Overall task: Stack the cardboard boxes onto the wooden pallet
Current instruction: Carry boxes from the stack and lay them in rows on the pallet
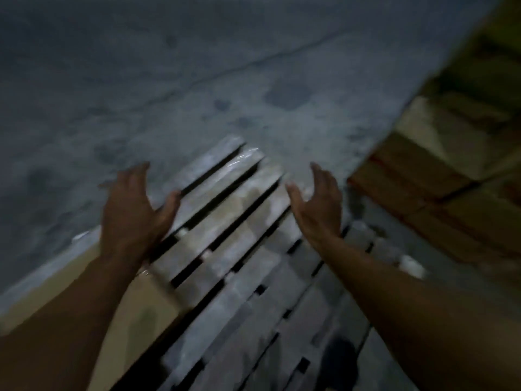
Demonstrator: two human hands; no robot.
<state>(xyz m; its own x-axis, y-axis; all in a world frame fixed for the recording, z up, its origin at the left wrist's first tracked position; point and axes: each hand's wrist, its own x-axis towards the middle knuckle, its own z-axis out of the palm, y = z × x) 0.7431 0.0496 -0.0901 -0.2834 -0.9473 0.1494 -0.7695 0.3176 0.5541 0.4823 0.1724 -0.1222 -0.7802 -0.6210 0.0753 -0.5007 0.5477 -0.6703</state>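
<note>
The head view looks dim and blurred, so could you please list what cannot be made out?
Head view, cardboard boxes: motion blur hides any print; the right edge cuts the stack off.
Head view, wooden pallet: bottom edge cuts off its near part.
Head view, tan cardboard at left: the left forearm covers part; sheet or box, cannot tell.

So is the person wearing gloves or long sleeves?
No gloves: the left hand and the right hand are both bare. No sleeves show either; the left forearm and the right forearm are bare down to the picture's edge. I see no watch or rings, but the picture is dark and blurry. A small shiny bit by the left wrist is too blurred to name.
</note>
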